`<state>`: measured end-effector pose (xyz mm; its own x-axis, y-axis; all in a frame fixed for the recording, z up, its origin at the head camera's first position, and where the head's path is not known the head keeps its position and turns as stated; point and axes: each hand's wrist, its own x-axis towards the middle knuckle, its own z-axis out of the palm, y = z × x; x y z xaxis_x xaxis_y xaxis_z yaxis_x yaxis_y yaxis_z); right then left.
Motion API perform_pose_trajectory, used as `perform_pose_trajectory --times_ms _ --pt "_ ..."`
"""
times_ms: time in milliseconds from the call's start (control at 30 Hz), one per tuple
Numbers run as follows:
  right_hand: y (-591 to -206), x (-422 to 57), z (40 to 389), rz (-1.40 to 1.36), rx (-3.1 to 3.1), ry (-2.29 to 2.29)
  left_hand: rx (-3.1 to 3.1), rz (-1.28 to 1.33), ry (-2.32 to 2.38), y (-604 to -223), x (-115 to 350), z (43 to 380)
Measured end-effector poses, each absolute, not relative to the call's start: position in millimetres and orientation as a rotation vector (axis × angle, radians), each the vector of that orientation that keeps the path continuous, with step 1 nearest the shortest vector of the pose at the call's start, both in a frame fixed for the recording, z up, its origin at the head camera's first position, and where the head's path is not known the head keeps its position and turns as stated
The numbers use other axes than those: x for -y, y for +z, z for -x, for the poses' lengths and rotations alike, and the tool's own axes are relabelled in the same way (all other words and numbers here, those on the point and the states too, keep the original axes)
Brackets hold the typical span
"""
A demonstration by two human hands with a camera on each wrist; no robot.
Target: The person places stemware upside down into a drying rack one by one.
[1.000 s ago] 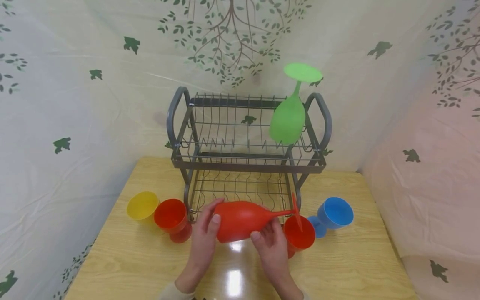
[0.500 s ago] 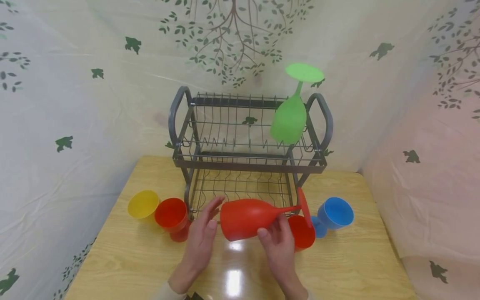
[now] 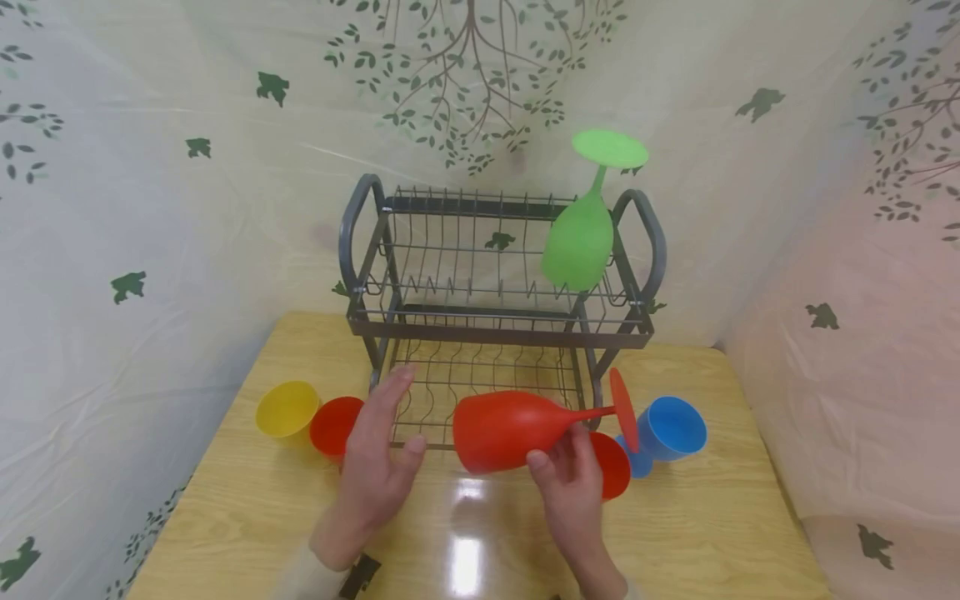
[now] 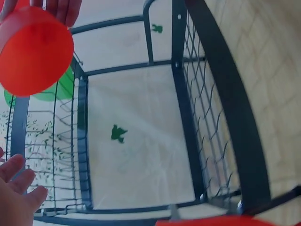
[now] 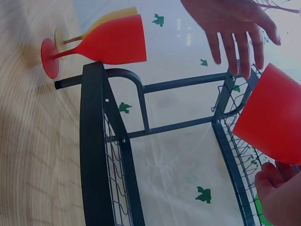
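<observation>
In the head view a red wine goblet lies sideways in the air, its bowl to the left and its foot to the right. My right hand grips it near where the bowl meets the stem. Apart from it on the left, my left hand has its fingers extended and holds nothing. The left wrist view looks toward the goblet's open mouth. In the right wrist view the left hand hangs beyond the goblet's bowl, fingers spread.
A dark two-tier dish rack stands behind the hands. On its top tier a green goblet sits upside down at the right. A yellow goblet and a red goblet stand left; another red goblet and a blue goblet stand right.
My left hand has let go of the red goblet and moved left, its fingers opening. The right hand has carried the goblet slightly to the right.
</observation>
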<state>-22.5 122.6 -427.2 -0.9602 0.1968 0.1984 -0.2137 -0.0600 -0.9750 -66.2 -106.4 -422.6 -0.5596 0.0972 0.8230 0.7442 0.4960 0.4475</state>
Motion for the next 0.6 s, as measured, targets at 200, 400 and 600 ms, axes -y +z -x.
perform_pose_trajectory --times_ms 200,400,600 --pt "-426 -126 24 -0.052 1.925 2.089 1.914 0.681 -0.860 -411 117 75" --pt "-425 -127 26 -0.115 1.915 2.080 1.901 0.623 -0.738 -403 125 83" --pt "-422 -128 26 -0.141 1.910 2.076 2.010 0.558 -0.675 -398 131 85"
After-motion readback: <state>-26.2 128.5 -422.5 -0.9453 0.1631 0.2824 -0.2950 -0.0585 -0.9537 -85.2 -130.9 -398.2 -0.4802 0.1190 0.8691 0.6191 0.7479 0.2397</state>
